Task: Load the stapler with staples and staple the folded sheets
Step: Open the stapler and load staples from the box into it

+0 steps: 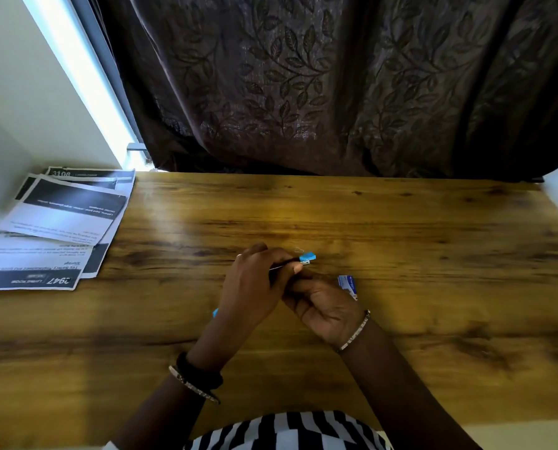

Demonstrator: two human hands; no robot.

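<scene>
The blue stapler [306, 258] sits mid-table, held between both hands; only its front tip and a sliver of blue below the left wrist show, the rest hidden by the fingers. The left hand [254, 284] is clenched around its body, with a thin metal strip running out toward the tip. The right hand [323, 303] grips from below; what its fingertips pinch is too small to make out. One small staple box [348, 285] lies just beside the right hand, contents unseen. Printed sheets [57, 222], at least three overlapping, rest at the wooden table's [433, 254] far left corner, cut off by the edge. A dark leaf-patterned curtain [336, 86] hangs behind.
</scene>
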